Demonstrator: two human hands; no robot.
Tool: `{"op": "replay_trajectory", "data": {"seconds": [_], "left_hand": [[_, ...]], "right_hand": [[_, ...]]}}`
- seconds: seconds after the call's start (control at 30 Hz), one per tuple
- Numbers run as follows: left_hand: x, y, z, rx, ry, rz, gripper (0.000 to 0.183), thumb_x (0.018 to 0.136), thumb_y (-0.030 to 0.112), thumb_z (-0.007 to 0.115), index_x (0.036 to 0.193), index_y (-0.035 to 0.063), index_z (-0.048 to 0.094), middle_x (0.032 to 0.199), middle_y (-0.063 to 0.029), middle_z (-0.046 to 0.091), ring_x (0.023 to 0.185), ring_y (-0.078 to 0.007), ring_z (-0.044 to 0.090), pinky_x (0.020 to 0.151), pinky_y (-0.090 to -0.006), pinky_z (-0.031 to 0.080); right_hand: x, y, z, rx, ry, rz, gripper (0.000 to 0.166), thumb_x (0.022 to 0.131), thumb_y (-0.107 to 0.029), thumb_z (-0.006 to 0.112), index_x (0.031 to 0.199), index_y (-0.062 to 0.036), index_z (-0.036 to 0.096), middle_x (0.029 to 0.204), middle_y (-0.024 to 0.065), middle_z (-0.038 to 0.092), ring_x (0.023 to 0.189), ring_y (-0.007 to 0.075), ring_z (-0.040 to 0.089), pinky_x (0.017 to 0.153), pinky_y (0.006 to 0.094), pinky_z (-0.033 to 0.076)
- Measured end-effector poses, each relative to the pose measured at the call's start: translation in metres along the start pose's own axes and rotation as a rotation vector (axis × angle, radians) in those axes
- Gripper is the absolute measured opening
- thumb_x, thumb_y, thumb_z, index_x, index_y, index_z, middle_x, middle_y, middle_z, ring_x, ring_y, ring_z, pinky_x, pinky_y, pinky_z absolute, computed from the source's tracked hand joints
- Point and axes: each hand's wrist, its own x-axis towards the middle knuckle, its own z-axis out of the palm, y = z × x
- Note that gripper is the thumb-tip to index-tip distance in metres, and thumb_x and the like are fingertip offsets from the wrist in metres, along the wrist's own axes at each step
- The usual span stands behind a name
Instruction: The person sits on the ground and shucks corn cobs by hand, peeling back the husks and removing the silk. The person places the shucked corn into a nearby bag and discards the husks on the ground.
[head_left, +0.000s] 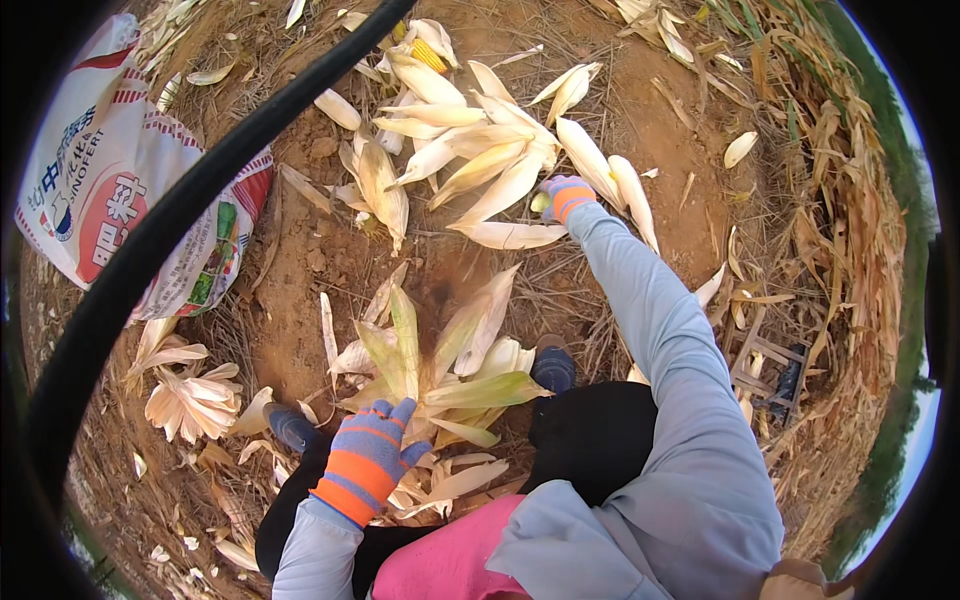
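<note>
My left hand, in a purple-grey knitted glove with orange bands, holds nothing. Its fingers are spread over the near edge of a fan of green and pale corn husks between my feet. My right hand, gloved alike, reaches to the right side of a pile of corn ears in dry husks. Its fingers curl against a pale green stub; whether they grip it is unclear. Two husked ears lie just beyond that hand. Yellow kernels show on one partly bared ear at the far end.
A printed white fertilizer sack stands at left, crossed by a dark strap or cable close to the camera. Peeled husks lie at lower left. A small slatted frame sits at right, beside dry corn stalks.
</note>
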Motion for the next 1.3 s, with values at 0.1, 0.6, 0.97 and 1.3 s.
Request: {"op": "replay_trajectory", "data": {"seconds": [0.1, 0.6, 0.97, 1.3], "left_hand": [[0.007, 0.0, 0.003, 0.004, -0.027, 0.006, 0.053, 0.071, 0.04, 0.062, 0.111, 0.0081, 0.048, 0.086, -0.0113, 0.054, 0.078, -0.027, 0.054, 0.065, -0.0369, 0.042], [0.01, 0.012, -0.015, -0.263, 0.321, -0.011, 0.045, 0.074, 0.023, 0.065, 0.11, 0.0026, 0.048, 0.095, -0.0145, 0.056, 0.086, -0.0297, 0.056, 0.073, -0.0344, 0.046], [0.022, -0.031, -0.031, -2.317, 0.398, -0.061, 0.058, 0.086, 0.051, 0.035, 0.118, 0.0027, 0.042, 0.114, -0.0137, 0.05, 0.1, -0.0264, 0.052, 0.086, -0.0397, 0.042], [-0.019, -0.042, -0.039, -1.646, 0.759, 0.073, 0.03, 0.084, 0.015, 0.053, 0.111, 0.0001, 0.049, 0.097, -0.0086, 0.058, 0.086, -0.0145, 0.055, 0.077, -0.0267, 0.044]], "right_hand": [[0.006, -0.008, 0.011, -0.048, -0.037, 0.048, 0.042, 0.068, -0.019, 0.065, 0.107, -0.0125, 0.053, 0.106, 0.0125, 0.05, 0.095, 0.0291, 0.055, 0.077, 0.0397, 0.046], [-0.127, -0.085, -0.096, 0.48, 0.543, -0.394, 0.041, 0.067, -0.016, 0.063, 0.106, -0.0105, 0.053, 0.104, 0.0123, 0.054, 0.092, 0.0286, 0.054, 0.078, 0.0358, 0.045], [-0.242, -0.206, -0.243, 0.291, 0.491, -1.343, 0.058, 0.06, -0.005, 0.057, 0.117, -0.0137, 0.047, 0.116, 0.0122, 0.048, 0.082, 0.032, 0.057, 0.067, 0.0391, 0.048], [-0.255, -0.238, -0.257, 0.935, 0.149, -0.724, 0.023, 0.079, -0.015, 0.058, 0.099, -0.0053, 0.059, 0.091, 0.0064, 0.062, 0.08, 0.0157, 0.058, 0.073, 0.0257, 0.046]]}}
